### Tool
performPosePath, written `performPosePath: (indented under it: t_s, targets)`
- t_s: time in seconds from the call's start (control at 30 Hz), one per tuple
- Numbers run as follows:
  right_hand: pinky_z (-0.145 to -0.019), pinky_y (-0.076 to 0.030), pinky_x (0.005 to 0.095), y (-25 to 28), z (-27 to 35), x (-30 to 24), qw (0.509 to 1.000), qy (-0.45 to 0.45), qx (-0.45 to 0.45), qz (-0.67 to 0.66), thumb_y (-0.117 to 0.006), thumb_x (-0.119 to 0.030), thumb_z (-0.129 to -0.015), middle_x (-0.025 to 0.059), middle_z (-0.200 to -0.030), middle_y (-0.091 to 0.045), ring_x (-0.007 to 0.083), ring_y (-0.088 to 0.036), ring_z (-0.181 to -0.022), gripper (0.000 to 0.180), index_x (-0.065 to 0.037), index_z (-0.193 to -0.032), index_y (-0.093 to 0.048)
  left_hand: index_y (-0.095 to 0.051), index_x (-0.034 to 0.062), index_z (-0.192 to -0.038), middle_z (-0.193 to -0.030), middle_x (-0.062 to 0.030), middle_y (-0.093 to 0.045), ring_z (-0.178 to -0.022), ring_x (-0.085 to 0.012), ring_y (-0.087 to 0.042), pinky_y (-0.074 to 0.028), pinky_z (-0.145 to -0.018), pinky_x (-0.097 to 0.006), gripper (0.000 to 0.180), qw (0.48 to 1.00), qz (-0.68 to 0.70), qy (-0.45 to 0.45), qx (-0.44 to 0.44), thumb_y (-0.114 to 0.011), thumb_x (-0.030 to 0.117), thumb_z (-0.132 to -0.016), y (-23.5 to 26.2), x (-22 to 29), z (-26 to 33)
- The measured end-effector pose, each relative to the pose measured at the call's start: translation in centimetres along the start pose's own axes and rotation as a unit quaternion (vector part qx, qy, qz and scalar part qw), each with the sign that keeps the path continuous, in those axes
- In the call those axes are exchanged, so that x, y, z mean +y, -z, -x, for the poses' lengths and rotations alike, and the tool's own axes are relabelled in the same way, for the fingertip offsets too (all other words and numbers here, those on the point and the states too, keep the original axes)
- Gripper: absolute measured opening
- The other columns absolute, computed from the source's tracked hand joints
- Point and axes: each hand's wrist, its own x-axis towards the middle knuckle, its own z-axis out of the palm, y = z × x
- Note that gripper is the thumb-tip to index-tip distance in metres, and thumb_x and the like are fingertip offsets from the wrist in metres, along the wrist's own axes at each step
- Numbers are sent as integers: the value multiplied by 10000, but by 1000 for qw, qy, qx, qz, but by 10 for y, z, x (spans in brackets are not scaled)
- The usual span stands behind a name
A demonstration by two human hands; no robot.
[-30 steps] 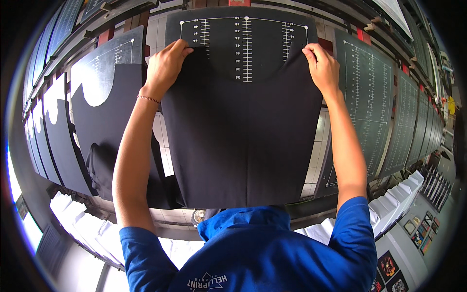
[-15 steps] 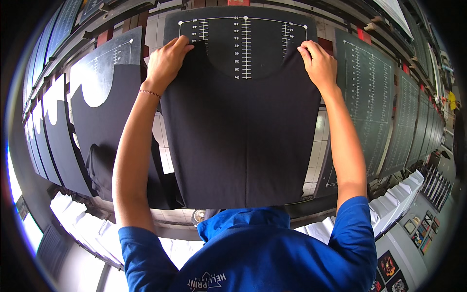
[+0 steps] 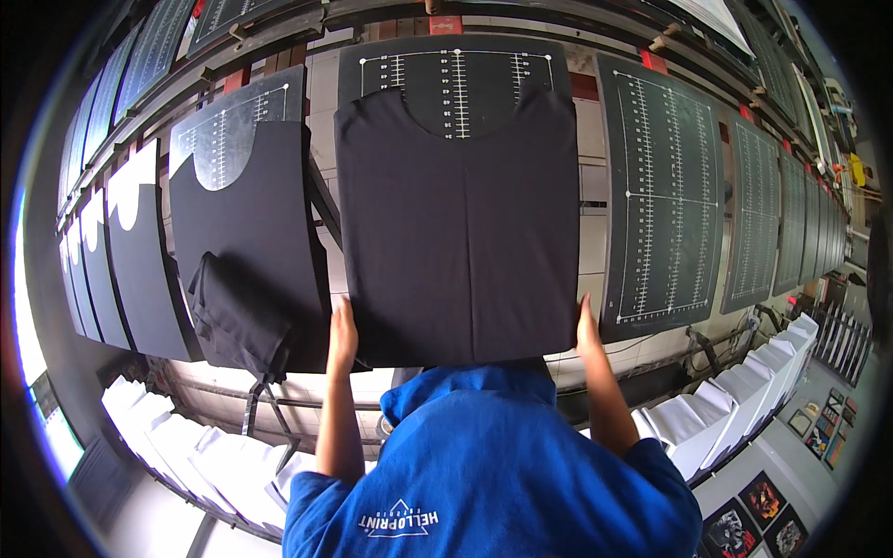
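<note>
A black shirt cloth [image 3: 446, 232] with a scooped neckline lies smooth over a dark printing board [image 3: 419, 63] in the middle; the board's white ruler marks show above the neckline. At the cloth's lower left edge is my left hand [image 3: 342, 337], upright against the side, its fingers partly hidden beneath. My right hand [image 3: 588, 327] mirrors it at the lower right edge. Both appear closed on the cloth's sides, though the grip itself is partly covered.
To the left, another board carries black cloth [image 3: 246, 172] with a bunched part [image 3: 240, 312] near its lower end; more covered boards follow. On the right stands a bare marked board [image 3: 662, 200], with others beyond. White folded sheets [image 3: 716, 409] line the near side.
Both hands have left the cloth's top corners and come down toward me to its lower side edges. The view has shifted, and more of the neighbouring boards shows.
</note>
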Motion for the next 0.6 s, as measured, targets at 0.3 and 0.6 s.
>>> performPosePath:
  t_s: [0.3,0.6]
  targets:
    - [-592,-335,211,20,103,11,981,128,99,108,-549,-296,-1039,-81,-733,-452,31,-413,-642,264,-99,-864,-572,-518,-22,-855,-703,-216,-561,-625,-407,-554,-411,-580,-462,278,945,-203,-157,205,-575,206,-1003,22,-8,76]
    - [-602,-334,248,16,92,23,953,176,150,196,-582,-277,-1031,-72,-728,-445,44,-387,-685,283,-36,-884,-596,-516,-9,-903,-757,-220,-632,-758,-447,-648,-507,-664,-503,240,914,-357,-92,170,-564,205,-1000,12,3,79]
